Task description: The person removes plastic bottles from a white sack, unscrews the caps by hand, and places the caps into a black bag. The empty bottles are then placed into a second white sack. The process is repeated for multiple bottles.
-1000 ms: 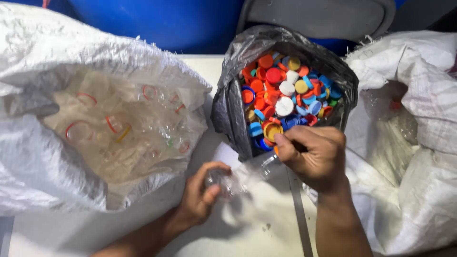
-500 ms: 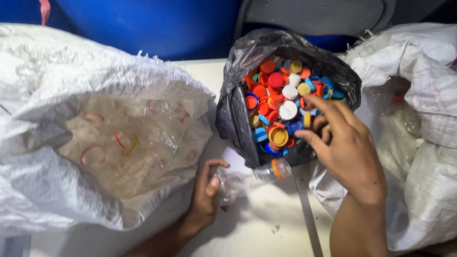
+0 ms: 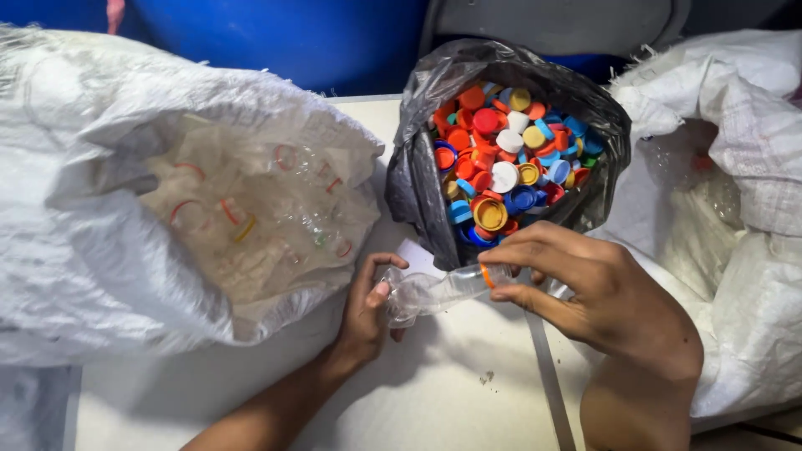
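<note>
left hand [image 3: 368, 305] gripping crushed clear bottle [image 3: 430, 292]; right hand [image 3: 585, 280] pinching its orange neck ring [image 3: 485, 275]. likely ring removal; requires firm twisting pull.

surface: white table [image 3: 468, 401] | behind: blue barrel [image 3: 317, 42]

Scene evenly and fairly brightly lit, apparently from above; colours well saturated. Soft shadows are cast on the white table [image 3: 451, 392] beneath the left hand [image 3: 368, 313] and right hand [image 3: 585, 288]. Mild glare is seen on the black bag [image 3: 418, 167] and on the white sack [image 3: 92, 250], where detail is partly washed out. Focus is held centrally; slight softness and stretching are noted toward the frame edges.
</note>
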